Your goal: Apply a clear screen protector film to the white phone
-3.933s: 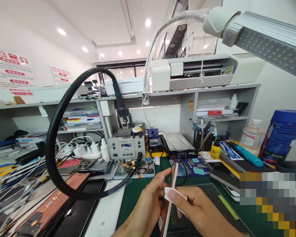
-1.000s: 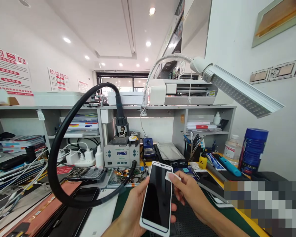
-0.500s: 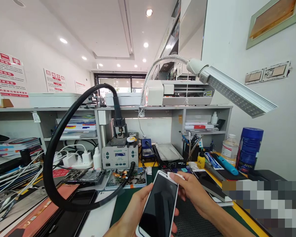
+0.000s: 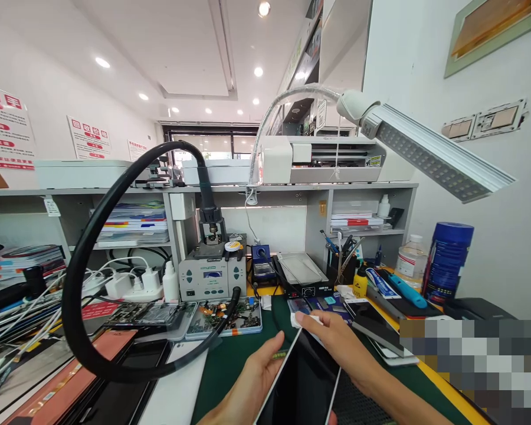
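My left hand (image 4: 248,381) is closed around a white-edged smartphone (image 4: 307,378), with the thumb along its left side and fingertips showing at its right edge. The phone's black screen faces up toward me, and its lower end is cut off by the frame. My right hand (image 4: 340,345) is at the phone's top end, pinching a small white tissue (image 4: 295,320) against the top edge. Part of the tissue is hidden under the fingers. Beneath the phone lies a dark perforated mat (image 4: 358,401) on the green work mat (image 4: 219,366).
A thick black hose (image 4: 71,295) loops from the hot-air station (image 4: 212,280) across the left side. Behind my hands sits a tray of small parts (image 4: 194,335). Tools, bottles and a blue canister (image 4: 449,262) stand at right. A lamp (image 4: 442,156) overhangs the bench.
The phone has shifted right and down, with its screen angled differently. My right hand and the tissue now wrap over its top edge. The camera view has moved slightly.
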A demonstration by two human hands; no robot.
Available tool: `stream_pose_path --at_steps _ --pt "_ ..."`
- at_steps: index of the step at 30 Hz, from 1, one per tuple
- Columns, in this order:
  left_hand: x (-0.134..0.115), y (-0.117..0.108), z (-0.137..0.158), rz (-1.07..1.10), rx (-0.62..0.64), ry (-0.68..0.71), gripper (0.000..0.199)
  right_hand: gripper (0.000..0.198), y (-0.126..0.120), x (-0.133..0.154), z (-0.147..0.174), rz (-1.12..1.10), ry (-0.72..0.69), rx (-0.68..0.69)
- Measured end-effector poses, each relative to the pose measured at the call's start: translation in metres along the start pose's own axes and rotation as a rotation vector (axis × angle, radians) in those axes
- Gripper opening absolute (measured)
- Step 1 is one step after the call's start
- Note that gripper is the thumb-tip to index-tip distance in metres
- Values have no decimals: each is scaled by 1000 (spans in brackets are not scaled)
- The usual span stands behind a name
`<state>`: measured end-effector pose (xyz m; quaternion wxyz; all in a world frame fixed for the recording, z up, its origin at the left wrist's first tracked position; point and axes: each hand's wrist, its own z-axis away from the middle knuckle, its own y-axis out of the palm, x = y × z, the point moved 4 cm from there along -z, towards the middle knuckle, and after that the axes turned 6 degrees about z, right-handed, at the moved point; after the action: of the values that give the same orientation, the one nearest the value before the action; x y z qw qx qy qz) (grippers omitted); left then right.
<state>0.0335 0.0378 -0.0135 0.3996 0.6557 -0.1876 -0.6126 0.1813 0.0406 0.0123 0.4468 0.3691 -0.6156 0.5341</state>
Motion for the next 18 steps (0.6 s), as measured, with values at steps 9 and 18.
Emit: stream_pose_path --at_steps 9,18 --pt "0 -3 -3 134 -38 67 87 78 5 -9 -2 158 -12 -130" --pt "-1 5 -2 135 -97 135 88 114 12 -7 12 150 82 -128"
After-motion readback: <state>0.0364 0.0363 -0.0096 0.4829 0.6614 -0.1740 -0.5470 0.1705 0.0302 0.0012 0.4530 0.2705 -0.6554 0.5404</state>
